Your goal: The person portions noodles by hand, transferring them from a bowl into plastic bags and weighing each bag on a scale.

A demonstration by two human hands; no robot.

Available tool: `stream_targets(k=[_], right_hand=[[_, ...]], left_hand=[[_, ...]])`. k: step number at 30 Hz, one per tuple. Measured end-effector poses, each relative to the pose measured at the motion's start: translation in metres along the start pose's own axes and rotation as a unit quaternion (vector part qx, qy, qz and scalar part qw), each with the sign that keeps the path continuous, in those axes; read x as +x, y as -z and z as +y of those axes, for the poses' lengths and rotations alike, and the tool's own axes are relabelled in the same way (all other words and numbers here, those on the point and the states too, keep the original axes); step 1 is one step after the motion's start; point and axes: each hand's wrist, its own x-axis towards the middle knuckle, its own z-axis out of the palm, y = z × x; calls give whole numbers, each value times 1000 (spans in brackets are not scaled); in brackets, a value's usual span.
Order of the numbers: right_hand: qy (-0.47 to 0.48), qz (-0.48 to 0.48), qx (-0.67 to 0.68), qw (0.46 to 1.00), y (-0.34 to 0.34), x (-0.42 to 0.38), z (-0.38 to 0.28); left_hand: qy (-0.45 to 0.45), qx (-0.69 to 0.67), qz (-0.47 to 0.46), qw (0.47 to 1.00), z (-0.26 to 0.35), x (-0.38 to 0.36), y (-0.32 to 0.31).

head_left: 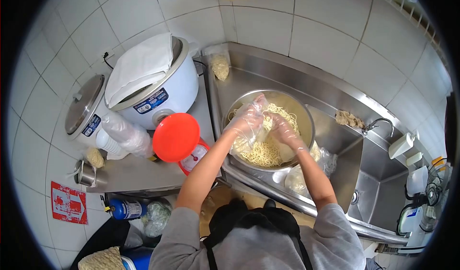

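Two crinkled, loose, clear plastic gloves [242, 135] covered your left hand [248, 119] and right hand [285, 131], both inside a wide, round stainless-steel bowl [305, 113]. Thin, pale-yellow noodles [262, 156] lay tangled in it, beneath and around your hands. Your fingers were bent on both sides, but crumpled plastic hid the tips, and you could not tell from this view whether they gripped noodles.

Strands lying close to the rim could have spilled had you lifted a knotted clump too fast. Baggy glove film could have snagged among the strands or slipped on them. The bowl's right edge overlapped the smooth steel basin [330, 126] in this view; a hard push that way might have tipped it, if its base was poorly supported.

Beside it sat a bulging, shiny clear plastic bag [296, 180]. Leftward, a glossy red disc-shaped plastic pan [176, 137] topped a red dial scale [194, 158] on a brushed-metal surface [127, 176].
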Motion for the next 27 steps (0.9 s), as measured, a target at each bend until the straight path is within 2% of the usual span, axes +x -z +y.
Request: stream_targets(k=[2,4,5,9,10,11,12,13,14,15,16,17,18,19,20,21,23,24,25,26,27], right_hand=[[-7,23,-2,1000,27,13,-25],[-217,-88,-49,971,64,23,-70],[-245,-3,67,967,67,21,-94],[-256,63,133,955,25,40,-44],[-138,-41,41,989,14,47,-30],[-19,-143,-49,988,4,49,-22],[99,-241,-135,956,-2,49,-12],[-21,-354,-259,898,27,62,-65],[1,-282,-278,918,43,74,-86],[20,-215,-292,932,55,80,-102],[-21,-264,-306,915,82,91,-137],[-59,-311,-319,893,109,97,-172],[-77,-248,-267,928,123,93,-188],[-29,-277,-241,930,133,100,-189],[19,-307,-213,927,143,105,-187],[17,-307,-214,927,145,99,-184],[25,-202,-185,961,143,77,-175],[14,-210,-161,964,136,69,-155],[4,-218,-137,966,122,59,-127],[-38,-186,-153,970,102,42,-103],[-78,-153,-170,970,77,23,-78]], left_hand=[[-59,43,-17,997,-7,4,-1],[-77,25,-31,996,5,2,-1],[-92,24,-26,995,8,0,-6],[-91,-9,-7,996,-8,-4,-7],[-77,-3,-15,997,-12,-5,-5],[-74,-6,-15,997,-20,-8,-12],[-94,-9,19,995,-27,-12,-21],[-121,-9,56,991,-30,-9,-22],[-127,-8,56,990,-23,-3,-13],[-47,-90,8,995,-11,-2,-3],[32,-171,-39,984,-4,0,2],[25,-174,46,983,-18,6,-4],[22,-175,47,983,-29,11,-7],[63,-173,21,983,-33,15,-4],[105,-172,-5,979,-37,17,-4],[104,-174,-6,979,-40,17,-7],[119,-301,-3,946,-33,15,-8],[116,-302,-2,946,-30,15,-9],[62,-262,38,962,-28,16,-12],[8,-220,78,972,-26,14,-14],[93,-312,-27,945,-17,8,-4]])
